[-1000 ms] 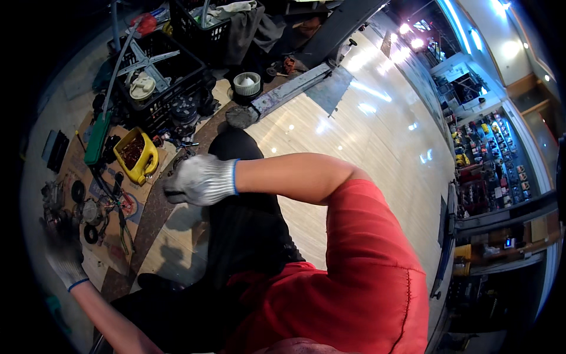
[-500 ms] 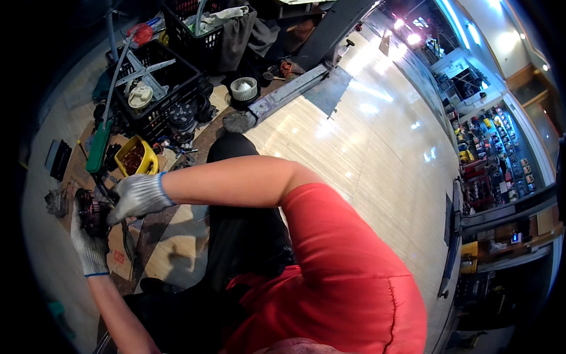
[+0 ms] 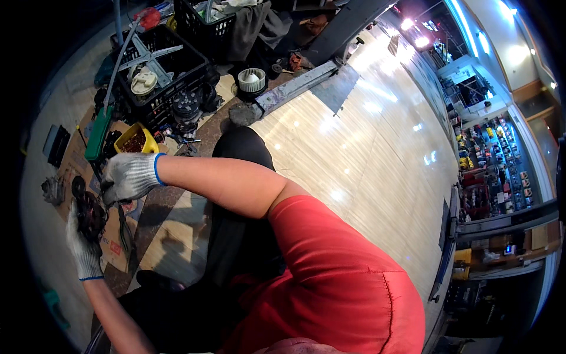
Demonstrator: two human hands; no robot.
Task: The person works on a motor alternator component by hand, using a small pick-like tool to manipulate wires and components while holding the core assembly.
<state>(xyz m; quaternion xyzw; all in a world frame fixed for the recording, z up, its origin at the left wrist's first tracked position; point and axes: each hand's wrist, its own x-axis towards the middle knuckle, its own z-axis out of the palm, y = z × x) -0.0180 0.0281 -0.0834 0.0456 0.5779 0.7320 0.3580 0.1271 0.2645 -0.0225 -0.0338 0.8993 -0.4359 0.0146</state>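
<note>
My left hand [image 3: 84, 251], in a white knit glove with a blue cuff, is closed round the side of a dark, round machine part [image 3: 90, 213] with reddish-brown tones. This part is held low over flattened brown cardboard [image 3: 112, 239]. Just beyond it is my right hand [image 3: 131, 177], gloved the same way, its fingers curled near the part's upper edge. What those fingers grip is mostly hidden; something dark and narrow shows beside them. A dark ring-shaped piece [image 3: 78, 186] shows at the part's far side. Dark straps or cables [image 3: 125, 229] lie to its right.
A yellow container [image 3: 154, 146] of small brown pieces and a long green object [image 3: 99, 133] sit beyond my right hand. Farther back stand a black crate [image 3: 203, 65] with metal parts and a white fan wheel [image 3: 252, 80]. A grey metal beam [image 3: 300, 88] crosses the tiled floor.
My right hand has lifted slightly away from the round part, toward the yellow container. My left hand keeps its hold, and the view has shifted a little.
</note>
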